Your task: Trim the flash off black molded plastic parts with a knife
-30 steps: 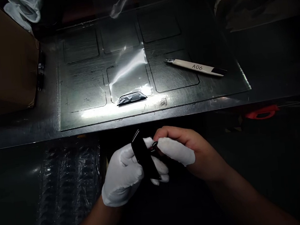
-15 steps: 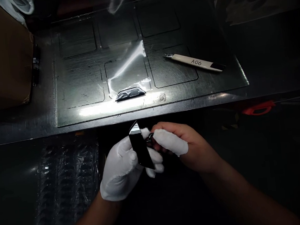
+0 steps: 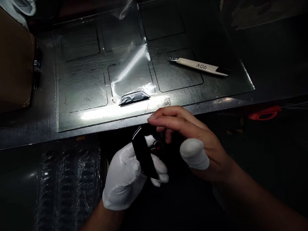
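A white glove covers my left hand, whose fingers are closed around a glossy black slanted panel, held upright just below the table's front edge. Behind the panel, near the left fingertips, a small dark round part with a reddish spot shows; its kind is unclear. My right hand wears a white cover on the thumb only. Its bare fingers are spread from the thumb, apart from the panel, with nothing in them. On the glass sheet lies a similar dark trapezoid piece under clear film.
A craft knife marked A06 lies on the sheet's right side. A cardboard box and a black pen are at left. Below left is a clear plastic tray; a red handle sits at right.
My right hand has drawn back from the small part behind the panel, its fingers opening and rising toward the table edge. The left hand keeps its hold, the panel turning slightly.
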Motion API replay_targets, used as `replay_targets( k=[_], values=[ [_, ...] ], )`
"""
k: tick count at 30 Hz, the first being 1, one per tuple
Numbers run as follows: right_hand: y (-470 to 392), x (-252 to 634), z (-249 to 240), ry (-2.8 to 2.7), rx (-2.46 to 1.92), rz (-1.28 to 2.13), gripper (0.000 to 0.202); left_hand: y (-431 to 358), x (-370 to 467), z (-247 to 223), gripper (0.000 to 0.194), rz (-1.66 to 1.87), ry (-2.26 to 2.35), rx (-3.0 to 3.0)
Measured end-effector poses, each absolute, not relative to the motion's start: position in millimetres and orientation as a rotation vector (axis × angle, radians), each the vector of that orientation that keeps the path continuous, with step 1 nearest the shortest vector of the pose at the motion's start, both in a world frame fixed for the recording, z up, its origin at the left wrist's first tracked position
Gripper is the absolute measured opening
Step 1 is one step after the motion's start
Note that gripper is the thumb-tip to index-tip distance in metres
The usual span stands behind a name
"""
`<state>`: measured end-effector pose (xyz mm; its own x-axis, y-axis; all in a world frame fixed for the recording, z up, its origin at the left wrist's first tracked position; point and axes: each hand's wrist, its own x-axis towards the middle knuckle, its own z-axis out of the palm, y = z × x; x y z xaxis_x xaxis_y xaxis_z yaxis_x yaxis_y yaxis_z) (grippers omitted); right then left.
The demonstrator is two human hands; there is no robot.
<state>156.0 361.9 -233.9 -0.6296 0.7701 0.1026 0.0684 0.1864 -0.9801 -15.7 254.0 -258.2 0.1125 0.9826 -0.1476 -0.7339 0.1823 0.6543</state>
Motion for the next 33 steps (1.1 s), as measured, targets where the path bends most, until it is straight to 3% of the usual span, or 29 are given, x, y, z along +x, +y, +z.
replay_targets(
  k=[4, 8, 13, 19, 28, 33],
  values=[
    [363.3, 154.5, -236.1, -1.776, -0.971, 1.797, 0.033, 253.5, -15.5, -257.9, 0.043, 1.335, 0.643, 0.505],
    [362.0, 152.8, -238.6, -1.658, -0.882, 2.081, 0.034, 248.4, -18.3, -256.7, 0.053, 1.251, 0.87, 0.505],
    [361.6, 153.2, -240.2, -1.601, -0.752, 2.06, 0.023, 256.1, -29.9, -242.0, 0.057, 1.177, 1.145, 0.517],
    [364.7, 154.4, -243.0, -1.726, -0.661, 1.907, 0.019, 279.1, -45.3, -210.5, 0.026, 1.159, 1.395, 0.672],
    [364.5, 152.2, -242.7, -1.795, -0.622, 1.876, 0.025, 296.4, -50.9, -193.6, 0.013, 0.827, 1.751, 1.159],
    [363.1, 152.2, -246.6, -1.766, -0.55, 1.881, 0.019, 303.6, -53.5, -189.6, 0.013, 0.953, 1.829, 1.125]
  ],
)
